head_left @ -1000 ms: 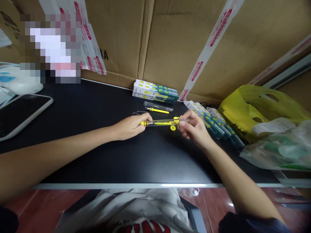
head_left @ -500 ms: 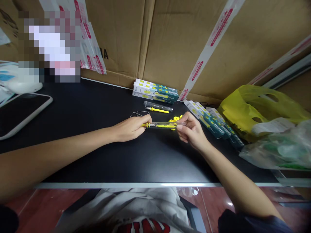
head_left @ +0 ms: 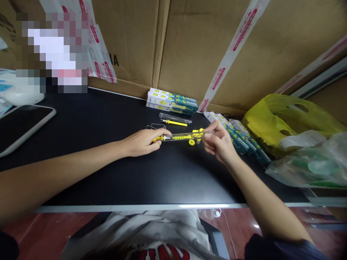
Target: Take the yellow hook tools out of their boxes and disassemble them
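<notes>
The single head view looks forward and steeply down from above the near edge of the black table (head_left: 173, 177), at arm's length from the left hand (head_left: 141, 142) and right hand (head_left: 220, 142), taking in pale clothing (head_left: 159, 227) below and cardboard (head_left: 206, 54) beyond the far edge.

I have a slim, clear tube (head_left: 187, 136) held crosswise above the desk (head_left: 173, 177), nearly level across my view, its right end slightly higher in the picture than its left. It is straight and see-through, with pale glints along its wall. A narrow yellow part (head_left: 181, 137) shows along the middle, lengthwise with the tube; its finer detail is too small for me to tell. Toward the left is a short silvery section (head_left: 167, 137), and next to it a yellow end piece (head_left: 158, 138), partly covered where I grasp it. The right end runs in between my fingertips (head_left: 208, 136), so its tip is hard to make out.
</notes>
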`<state>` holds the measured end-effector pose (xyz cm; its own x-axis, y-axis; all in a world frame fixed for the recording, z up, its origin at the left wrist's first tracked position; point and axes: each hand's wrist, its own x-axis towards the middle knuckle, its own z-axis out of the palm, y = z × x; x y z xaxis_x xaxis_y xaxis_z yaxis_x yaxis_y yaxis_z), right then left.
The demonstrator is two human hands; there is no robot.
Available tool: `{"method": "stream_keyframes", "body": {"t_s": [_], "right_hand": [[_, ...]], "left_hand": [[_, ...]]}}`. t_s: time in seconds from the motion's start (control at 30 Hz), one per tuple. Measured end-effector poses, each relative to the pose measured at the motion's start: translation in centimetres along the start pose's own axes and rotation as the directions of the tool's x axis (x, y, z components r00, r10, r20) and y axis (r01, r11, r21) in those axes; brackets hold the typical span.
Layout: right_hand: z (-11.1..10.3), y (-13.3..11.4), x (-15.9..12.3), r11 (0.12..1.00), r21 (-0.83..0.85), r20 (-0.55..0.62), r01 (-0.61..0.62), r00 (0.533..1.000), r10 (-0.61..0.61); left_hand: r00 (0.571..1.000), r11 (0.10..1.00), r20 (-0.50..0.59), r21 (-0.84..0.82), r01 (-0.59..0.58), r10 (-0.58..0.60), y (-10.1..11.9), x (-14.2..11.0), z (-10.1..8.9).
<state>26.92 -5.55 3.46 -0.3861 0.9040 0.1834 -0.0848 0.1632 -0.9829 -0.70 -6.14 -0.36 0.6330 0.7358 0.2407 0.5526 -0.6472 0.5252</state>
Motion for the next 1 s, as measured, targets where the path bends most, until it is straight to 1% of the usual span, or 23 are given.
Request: {"method": "stream_keyframes", "body": {"t_s": [0.1,0.27,0.5,0.57,0.67,0.77,0.83,0.9,1.0], "right_hand": [[-0.2,-0.3,0.1,1.000,-0.016,-0.032,0.003,0.999,-0.004],[-0.6,-1.1,0.5,0.998,-0.063,-0.124,0.028,0.992,-0.036],[-2.2,-2.4,1.0,0.992,-0.050,-0.223,0.113,0.967,-0.121],[-2.7,-2.9,1.1,0.989,-0.040,-0.257,0.139,0.956,-0.145],[-3.3,-3.3,1.3,0.984,-0.013,-0.337,0.179,0.925,-0.173],[-3.7,-3.2,1.6,0.978,-0.006,-0.402,0.210,0.895,-0.195],[-3.7,-2.8,2.0,0.979,-0.047,-0.403,0.198,0.893,-0.200],[-3.5,-2.2,2.6,0.984,-0.111,-0.372,0.141,0.912,-0.173],[-3.3,-1.2,4.2,0.976,-0.210,-0.294,0.055,0.949,-0.117]], "left_hand": [[0.999,0.999,-0.031,-0.004,0.037,-0.037,0.1,0.0,0.1],[0.992,0.995,-0.084,-0.028,0.094,-0.096,-0.2,0.1,0.3],[0.989,0.999,-0.135,-0.017,0.052,-0.054,-0.2,0.1,0.4],[0.987,0.999,-0.152,-0.020,0.049,-0.052,-0.1,0.0,0.4],[0.984,0.999,-0.171,-0.028,0.035,-0.040,0.0,0.0,0.3],[0.984,1.000,-0.178,-0.027,0.017,-0.021,0.0,0.0,0.3],[0.983,0.999,-0.181,-0.028,0.016,-0.021,0.0,0.0,0.3],[0.982,0.999,-0.186,-0.031,0.018,-0.023,-0.1,0.0,0.3],[0.982,0.999,-0.188,-0.030,0.016,-0.022,-0.2,0.0,0.4]]}}
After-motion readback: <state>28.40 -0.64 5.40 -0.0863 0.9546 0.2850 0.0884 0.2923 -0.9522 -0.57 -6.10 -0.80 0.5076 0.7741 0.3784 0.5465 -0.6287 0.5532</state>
